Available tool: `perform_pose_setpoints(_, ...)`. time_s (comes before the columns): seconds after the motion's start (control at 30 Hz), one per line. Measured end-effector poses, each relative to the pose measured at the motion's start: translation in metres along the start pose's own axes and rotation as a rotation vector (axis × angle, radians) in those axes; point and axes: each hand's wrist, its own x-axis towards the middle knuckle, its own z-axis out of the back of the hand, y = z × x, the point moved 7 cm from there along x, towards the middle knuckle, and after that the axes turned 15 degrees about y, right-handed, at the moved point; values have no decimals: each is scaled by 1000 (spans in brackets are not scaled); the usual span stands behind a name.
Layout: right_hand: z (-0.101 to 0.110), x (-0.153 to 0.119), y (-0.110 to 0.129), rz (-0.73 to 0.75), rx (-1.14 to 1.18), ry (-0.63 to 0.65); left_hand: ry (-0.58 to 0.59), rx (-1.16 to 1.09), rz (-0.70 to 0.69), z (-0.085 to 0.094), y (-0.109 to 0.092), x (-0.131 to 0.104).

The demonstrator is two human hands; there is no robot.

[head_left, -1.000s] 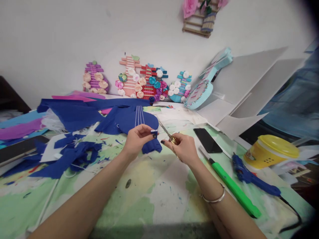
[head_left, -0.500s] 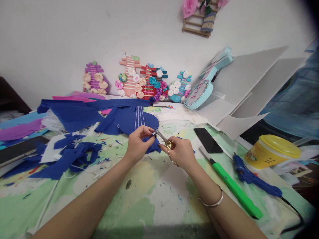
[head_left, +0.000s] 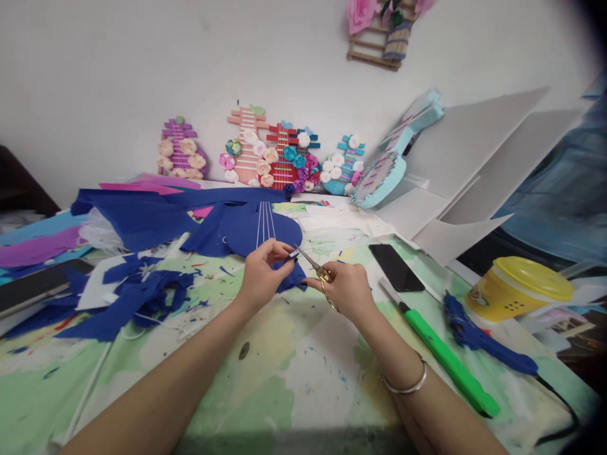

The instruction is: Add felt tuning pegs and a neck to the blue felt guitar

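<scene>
Between the fingertips of my left hand (head_left: 268, 268) is a small blue and white piece (head_left: 294, 254), too small to make out fully. My right hand (head_left: 346, 285) grips gold-handled scissors (head_left: 315, 265) by the loops, their tips pointing up and left, close to that piece. Just beyond my left hand lies a blue instrument-shaped body (head_left: 241, 230) with several white strings running down it. Dark blue scrap material (head_left: 291, 281) lies on the table under the held piece.
A black phone (head_left: 396, 267), a green utility knife (head_left: 448, 357) and a blue glue gun (head_left: 488, 344) lie on the right, near a yellow tub (head_left: 519, 287). Blue scraps (head_left: 142, 294) cover the left. Decorated miniature instruments (head_left: 284, 158) lean against the wall, beside grey boards (head_left: 484, 164).
My right hand's thumb has spread slightly and the scissor handles have shifted a little. My left hand holds almost the same place, with the small piece turned slightly.
</scene>
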Motion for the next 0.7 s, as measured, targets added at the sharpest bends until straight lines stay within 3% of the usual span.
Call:
perform_pose_setpoints(0.2, 7, 0, -6, -102, -16, -40, 17, -18, 85, -2, 1, 1)
perform_pose_setpoints(0.43, -6, 6, -27, -281, -47, 135, 146, -96, 188, -11, 8, 2)
perform_pose_setpoints(0.53, -15, 7, -32, -292, -68, 209, 118, -127, 238, -8, 13, 0)
perform_pose_setpoints(0.7, -21, 8, -35, -271, -66, 225, 27, -237, 323, -2, 18, -2)
